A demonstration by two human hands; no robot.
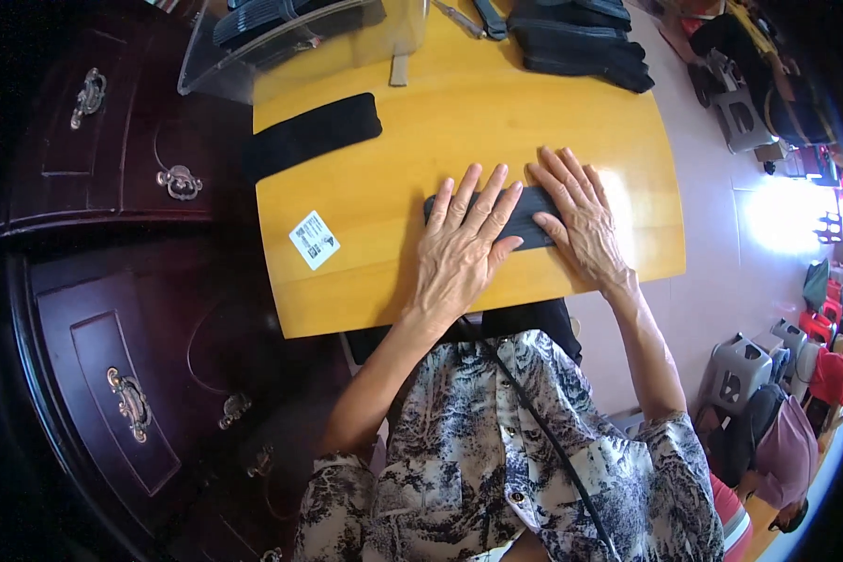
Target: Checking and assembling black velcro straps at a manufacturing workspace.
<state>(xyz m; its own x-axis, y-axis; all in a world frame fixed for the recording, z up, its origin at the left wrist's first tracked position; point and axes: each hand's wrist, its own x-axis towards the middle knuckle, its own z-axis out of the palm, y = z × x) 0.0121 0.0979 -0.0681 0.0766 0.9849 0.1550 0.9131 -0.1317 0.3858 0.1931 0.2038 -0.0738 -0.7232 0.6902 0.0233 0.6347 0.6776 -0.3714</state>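
Observation:
A dark grey ribbed piece of knitwear, looking like a folded sock [532, 208], lies flat on the yellow table [384, 290] in front of me. My left hand [457, 258] rests on its left part, palm down with the fingers spread. Over its right end lies my right hand [585, 225], also flat, fingers stretched out. Neither hand grips anything. Further left, a flat black sock-like piece [318, 138] lies at the table's left edge. Nearer me is a white printed label sticker [315, 240].
A clear plastic bin [281, 66] holding dark knitwear stands far left. Stacked black socks [581, 47] lie at the far right, beside a small pointed tool [461, 19]. Dark wooden cabinets [94, 375] flank the left. Stools [738, 370] and seated people are off right.

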